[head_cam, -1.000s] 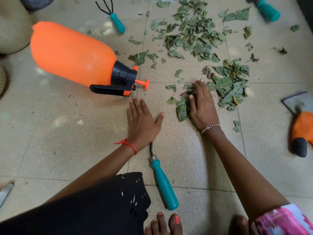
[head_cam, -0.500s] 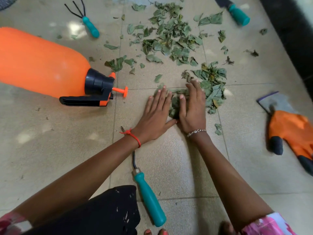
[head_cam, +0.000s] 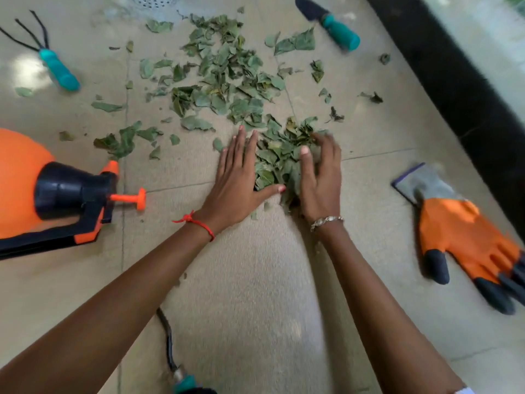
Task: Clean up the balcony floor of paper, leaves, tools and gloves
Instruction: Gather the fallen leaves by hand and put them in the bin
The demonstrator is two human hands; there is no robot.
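Leaves (head_cam: 274,163) lie heaped between left hand (head_cam: 238,180), pressed flat, and right hand (head_cam: 322,180), loosely cupped against them.

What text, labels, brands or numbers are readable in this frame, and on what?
None: no text can be read anywhere in this view.
Orange sprayer: no label or print on the side that shows.
Orange glove: no print visible; slightly blurred.
Teal handles of the hand rake, the trowel and the bottom-edge tool: no markings show.
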